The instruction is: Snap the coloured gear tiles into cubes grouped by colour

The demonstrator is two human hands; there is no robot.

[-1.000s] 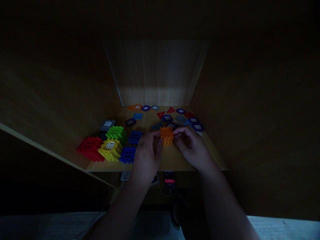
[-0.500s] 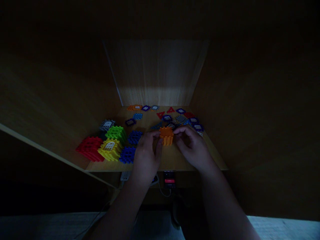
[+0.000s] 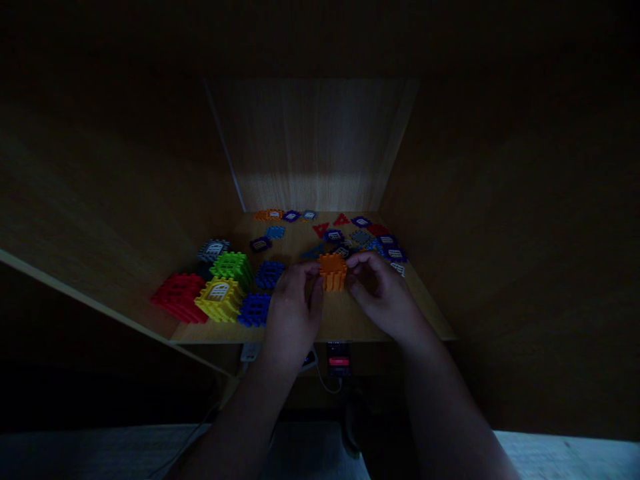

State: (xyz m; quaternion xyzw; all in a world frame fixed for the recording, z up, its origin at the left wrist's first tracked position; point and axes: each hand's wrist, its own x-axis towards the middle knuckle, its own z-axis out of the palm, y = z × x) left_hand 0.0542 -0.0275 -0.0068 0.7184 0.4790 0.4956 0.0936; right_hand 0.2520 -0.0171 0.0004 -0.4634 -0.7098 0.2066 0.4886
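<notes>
An orange cube of interlocking plastic tiles (image 3: 333,271) rests on the wooden desk (image 3: 350,320) between my two hands. My left hand (image 3: 294,308) pinches its left side with thumb and fingers. My right hand (image 3: 383,293) grips its right side and top edge, fingers curled. Assembled cubes stand to the left: red (image 3: 180,297), yellow (image 3: 220,299), green (image 3: 233,265), grey (image 3: 214,250) and two blue ones (image 3: 255,309).
Several loose flat tiles (image 3: 345,235) in red, blue, purple, grey and orange lie scattered at the back of the desk. Wooden partition walls (image 3: 310,147) close in the back and both sides. A power strip with a red switch (image 3: 339,361) hangs below the front edge.
Almost nothing moved. My right-hand fingers have shifted slightly on the orange cube; both hands stay on it.
</notes>
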